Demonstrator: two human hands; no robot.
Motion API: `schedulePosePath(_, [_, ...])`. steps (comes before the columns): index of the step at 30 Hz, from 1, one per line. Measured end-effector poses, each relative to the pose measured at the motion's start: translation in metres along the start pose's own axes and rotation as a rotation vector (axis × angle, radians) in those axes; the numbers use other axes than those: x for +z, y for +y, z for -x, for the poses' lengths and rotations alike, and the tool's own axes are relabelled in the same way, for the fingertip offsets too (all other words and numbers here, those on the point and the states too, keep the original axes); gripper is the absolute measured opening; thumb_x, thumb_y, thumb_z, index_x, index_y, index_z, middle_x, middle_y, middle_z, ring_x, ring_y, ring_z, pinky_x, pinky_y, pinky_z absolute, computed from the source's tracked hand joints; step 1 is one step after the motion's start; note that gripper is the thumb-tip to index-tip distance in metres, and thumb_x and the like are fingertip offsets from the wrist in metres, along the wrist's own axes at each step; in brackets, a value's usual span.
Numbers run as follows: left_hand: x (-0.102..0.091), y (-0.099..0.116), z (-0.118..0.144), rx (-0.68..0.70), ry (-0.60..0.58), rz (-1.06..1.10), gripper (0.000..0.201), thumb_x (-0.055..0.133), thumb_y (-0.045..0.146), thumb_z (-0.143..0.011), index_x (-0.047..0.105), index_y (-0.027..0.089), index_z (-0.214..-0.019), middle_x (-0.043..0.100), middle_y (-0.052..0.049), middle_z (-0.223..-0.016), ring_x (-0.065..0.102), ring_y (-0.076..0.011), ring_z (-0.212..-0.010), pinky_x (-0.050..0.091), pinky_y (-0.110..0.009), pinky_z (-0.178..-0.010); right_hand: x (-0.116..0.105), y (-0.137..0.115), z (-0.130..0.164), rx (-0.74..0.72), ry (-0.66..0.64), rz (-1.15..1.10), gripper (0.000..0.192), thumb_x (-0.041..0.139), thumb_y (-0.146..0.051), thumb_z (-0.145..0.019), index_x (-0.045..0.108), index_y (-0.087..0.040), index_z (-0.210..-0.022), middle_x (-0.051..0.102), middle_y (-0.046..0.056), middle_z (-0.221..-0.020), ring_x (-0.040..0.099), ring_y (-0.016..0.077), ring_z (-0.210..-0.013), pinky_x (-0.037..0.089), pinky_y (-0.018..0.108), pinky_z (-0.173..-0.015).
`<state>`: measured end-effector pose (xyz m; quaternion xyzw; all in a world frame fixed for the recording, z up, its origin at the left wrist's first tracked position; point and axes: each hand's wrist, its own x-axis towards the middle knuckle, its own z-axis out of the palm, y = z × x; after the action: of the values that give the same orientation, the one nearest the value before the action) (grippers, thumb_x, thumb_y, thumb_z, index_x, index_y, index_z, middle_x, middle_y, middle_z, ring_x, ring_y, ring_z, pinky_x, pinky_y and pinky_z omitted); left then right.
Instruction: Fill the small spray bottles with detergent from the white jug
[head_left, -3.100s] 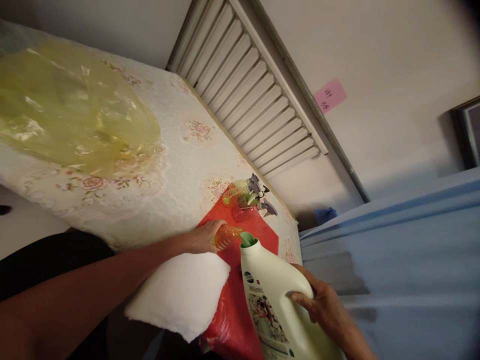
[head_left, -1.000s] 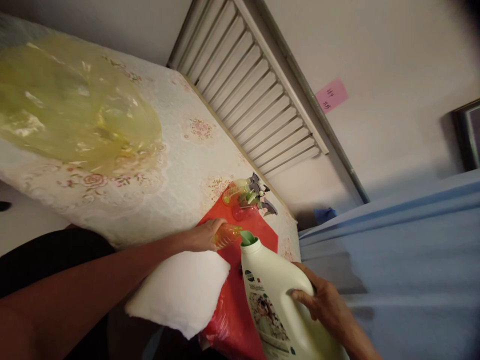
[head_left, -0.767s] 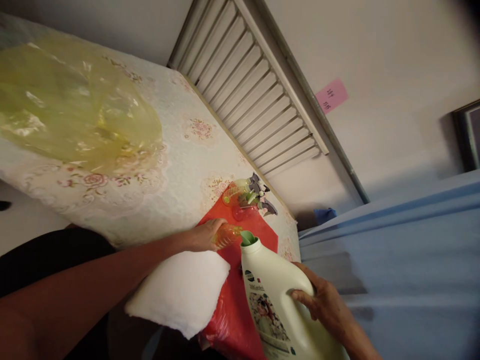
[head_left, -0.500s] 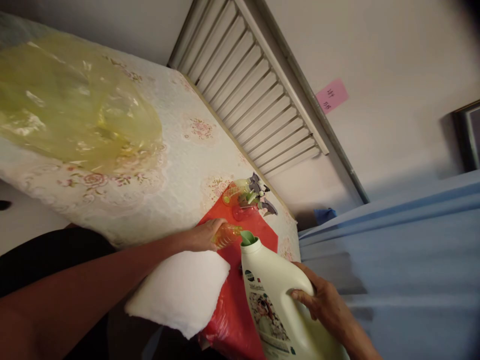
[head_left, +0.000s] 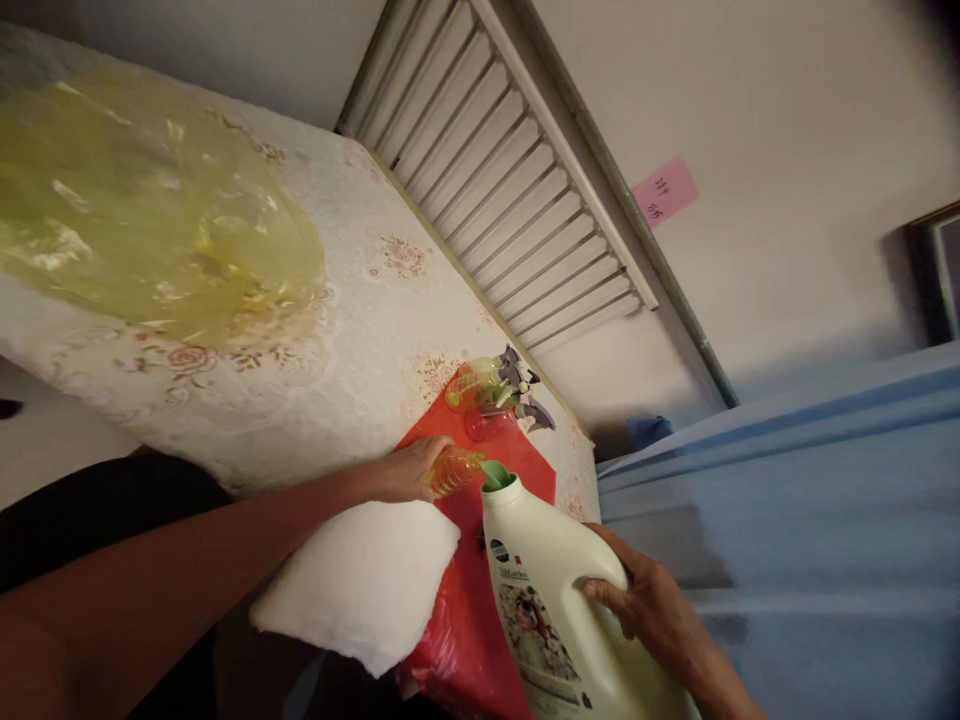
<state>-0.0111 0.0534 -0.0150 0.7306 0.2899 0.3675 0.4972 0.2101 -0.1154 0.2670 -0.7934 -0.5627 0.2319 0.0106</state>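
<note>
Counter (head_left: 360,330): runs from upper left toward lower right, its far edge against the wall.
Slatted vent (head_left: 502,190): on the wall behind the counter.
Paper note (head_left: 663,190): on the wall, right of the vent.
Plastic bag (head_left: 150,220): lies on the counter's left part.
Mat (head_left: 525,470): on the counter's right end, hanging over the near edge.
Two spray bottles (head_left: 491,395): lying on the mat's far end.
Small bottle (head_left: 454,472): over the mat, in the left hand (head_left: 409,470).
Large jug (head_left: 551,600): right of it, in the right hand (head_left: 652,610) (spout just beside the small bottle's mouth).
Folded pad (head_left: 360,585): below the left forearm, left of the mat.
Cloth (head_left: 787,500): right of everything.
</note>
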Motion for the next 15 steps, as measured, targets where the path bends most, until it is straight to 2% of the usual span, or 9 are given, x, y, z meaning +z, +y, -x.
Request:
schedulePosePath(7, [-0.0045, 0.0055, 0.0005, -0.033, -0.039, -0.023, 0.075, 0.077, 0.03, -0.063, 0.044, 0.028, -0.13, 0.06, -0.008, -0.126, 0.056, -0.0356, -0.12, 0.047, -0.042, -0.098, -0.0009, -0.0026, 0.0, 0.014, 0.005, 0.013, 0.071, 0.067, -0.056, -0.076, 0.057, -0.017, -0.134, 0.063, -0.001, -0.072, 0.042, 0.0089, -0.045, 0.04, 0.022, -0.04])
schedulePosePath(12, [-0.0043, 0.0044, 0.0005, -0.02, -0.044, -0.019, 0.07, 0.077, 0.032, -0.065, 0.045, 0.027, -0.127, 0.059, -0.008, -0.126, 0.057, -0.035, -0.119, 0.048, -0.041, -0.096, -0.001, 0.0007, -0.001, 0.002, 0.001, 0.012, 0.07, 0.068, -0.054, -0.077, 0.056, -0.017, -0.135, 0.066, 0.001, -0.078, 0.044, 0.0094, -0.046, 0.041, 0.023, -0.041])
schedulePosePath(15, [-0.0038, 0.0034, 0.0001, -0.027, -0.037, -0.032, 0.074, 0.078, 0.03, -0.064, 0.044, 0.027, -0.129, 0.058, -0.009, -0.127, 0.056, -0.0348, -0.12, 0.047, -0.042, -0.098, -0.0007, 0.0036, -0.0022, 0.005, -0.006, 0.01, 0.07, 0.067, -0.054, -0.078, 0.055, -0.017, -0.136, 0.066, 0.002, -0.08, 0.045, 0.0098, -0.048, 0.041, 0.022, -0.041])
